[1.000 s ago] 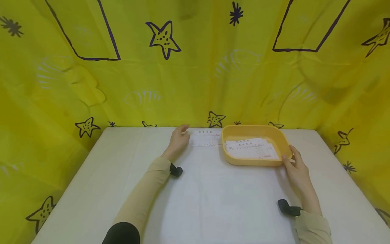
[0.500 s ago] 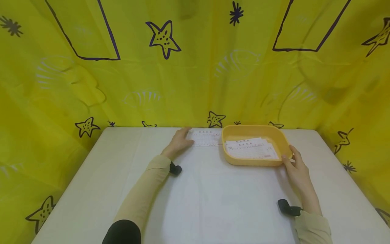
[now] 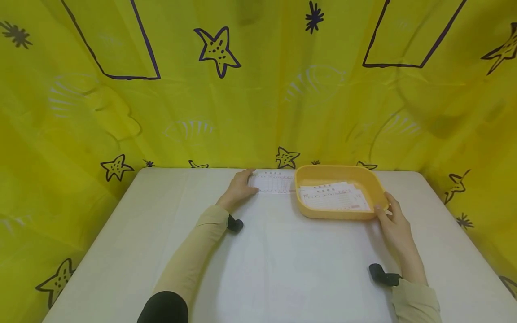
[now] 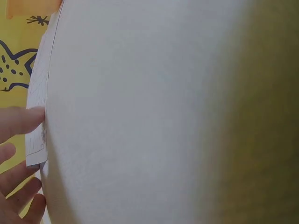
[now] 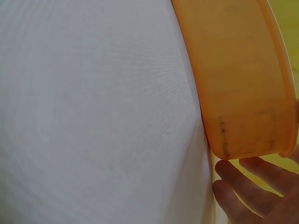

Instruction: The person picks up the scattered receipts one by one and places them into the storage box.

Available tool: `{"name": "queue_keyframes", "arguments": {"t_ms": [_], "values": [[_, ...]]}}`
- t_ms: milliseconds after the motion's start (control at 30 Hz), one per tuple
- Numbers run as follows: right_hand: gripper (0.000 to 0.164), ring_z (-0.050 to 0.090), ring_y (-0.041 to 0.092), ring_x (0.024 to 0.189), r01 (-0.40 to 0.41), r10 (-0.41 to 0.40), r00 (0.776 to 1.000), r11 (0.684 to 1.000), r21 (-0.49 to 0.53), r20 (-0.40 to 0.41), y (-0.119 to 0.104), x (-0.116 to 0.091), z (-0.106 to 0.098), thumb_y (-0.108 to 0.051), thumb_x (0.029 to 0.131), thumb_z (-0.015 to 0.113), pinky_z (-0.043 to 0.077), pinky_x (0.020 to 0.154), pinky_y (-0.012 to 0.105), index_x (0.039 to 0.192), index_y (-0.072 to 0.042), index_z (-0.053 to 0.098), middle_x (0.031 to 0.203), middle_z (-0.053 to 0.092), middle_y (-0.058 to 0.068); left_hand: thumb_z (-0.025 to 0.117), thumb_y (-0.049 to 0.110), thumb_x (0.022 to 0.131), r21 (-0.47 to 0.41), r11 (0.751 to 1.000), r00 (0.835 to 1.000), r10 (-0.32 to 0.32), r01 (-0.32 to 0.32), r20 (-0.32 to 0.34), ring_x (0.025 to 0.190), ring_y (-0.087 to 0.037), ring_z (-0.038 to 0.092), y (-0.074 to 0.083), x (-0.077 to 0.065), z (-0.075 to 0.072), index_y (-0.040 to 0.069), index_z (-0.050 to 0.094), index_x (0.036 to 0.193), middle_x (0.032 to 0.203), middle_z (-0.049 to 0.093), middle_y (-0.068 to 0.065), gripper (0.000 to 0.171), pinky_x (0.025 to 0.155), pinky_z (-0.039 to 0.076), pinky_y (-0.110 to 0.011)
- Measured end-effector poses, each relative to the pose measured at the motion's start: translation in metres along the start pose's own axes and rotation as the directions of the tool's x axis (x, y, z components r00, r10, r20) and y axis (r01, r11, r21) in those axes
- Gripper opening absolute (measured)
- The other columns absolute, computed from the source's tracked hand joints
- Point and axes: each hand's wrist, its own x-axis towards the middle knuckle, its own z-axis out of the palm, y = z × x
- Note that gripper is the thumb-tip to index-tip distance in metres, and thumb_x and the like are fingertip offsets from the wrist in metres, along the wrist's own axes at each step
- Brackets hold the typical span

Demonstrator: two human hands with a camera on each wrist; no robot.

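Note:
A white stack of printed form slips (image 3: pixel 274 182) lies at the table's back edge, left of the yellow tray (image 3: pixel 337 215). My left hand (image 3: pixel 238 188) grips its left end, thumb at the near long edge and index finger at the far one. In the left wrist view the thumb (image 4: pixel 23 122) rests on the slips' near edge, the other fingers bent beside the end. My right hand (image 3: pixel 396 223) holds the tray's right front corner, thumb at the rim and fingers round the outside. Several more printed slips (image 3: pixel 331 199) lie overlapping inside the tray.
The table (image 3: pixel 291 269) has a white cover. Right behind it hangs a yellow curtain (image 3: pixel 258 112) with starfish drawings, which also runs down both sides. Black camera mounts (image 3: pixel 234 224) sit at the wrists.
My left hand has gone from bent fingers at the slips' left end to thumb and index finger spread across that end. The right hand and the tray have stayed put.

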Motion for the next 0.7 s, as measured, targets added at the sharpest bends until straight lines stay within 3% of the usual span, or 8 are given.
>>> {"name": "queue_keyframes", "arguments": {"t_ms": [300, 500, 700], "values": [[0.07, 0.031, 0.058, 0.131, 0.001, -0.001, 1.0, 1.0, -0.001, 0.0, -0.0019, -0.0014, -0.0002, -0.049, 0.101, 0.03, 0.026, 0.101, 0.073, 0.155, -0.02, -0.002, 0.152, 0.017, 0.036, 0.067, 0.001, 0.08, -0.025, 0.999, 0.998, 0.031, -0.033, -0.057, 0.134, -0.036, 0.042, 0.0028, -0.0005, 0.0059, 0.003, 0.044, 0.141, 0.142, 0.047, -0.021, 0.065, 0.116, 0.03, -0.045], [0.07, 0.032, 0.058, 0.13, 0.008, -0.008, 1.0, 1.0, -0.001, -0.002, -0.001, -0.0007, 0.0004, -0.048, 0.101, 0.031, 0.027, 0.101, 0.073, 0.155, -0.019, -0.002, 0.151, 0.017, 0.037, 0.066, -0.004, 0.078, -0.096, 0.995, 0.994, -0.01, -0.001, -0.113, 0.133, -0.037, 0.039, 0.0039, -0.0013, 0.0091, 0.002, 0.05, 0.136, 0.143, 0.037, -0.025, 0.061, 0.113, 0.035, -0.044], [0.07, 0.031, 0.058, 0.131, 0.0, 0.0, 1.0, 1.0, 0.002, 0.002, -0.0008, 0.0, -0.0004, -0.049, 0.101, 0.03, 0.026, 0.101, 0.073, 0.155, -0.02, -0.002, 0.152, 0.015, 0.036, 0.059, -0.007, 0.078, -0.18, 0.984, 0.987, -0.036, 0.007, -0.155, 0.123, -0.037, 0.047, 0.0034, -0.0052, 0.0098, -0.004, 0.05, 0.136, 0.135, 0.046, -0.025, 0.058, 0.108, 0.04, -0.045]]}}
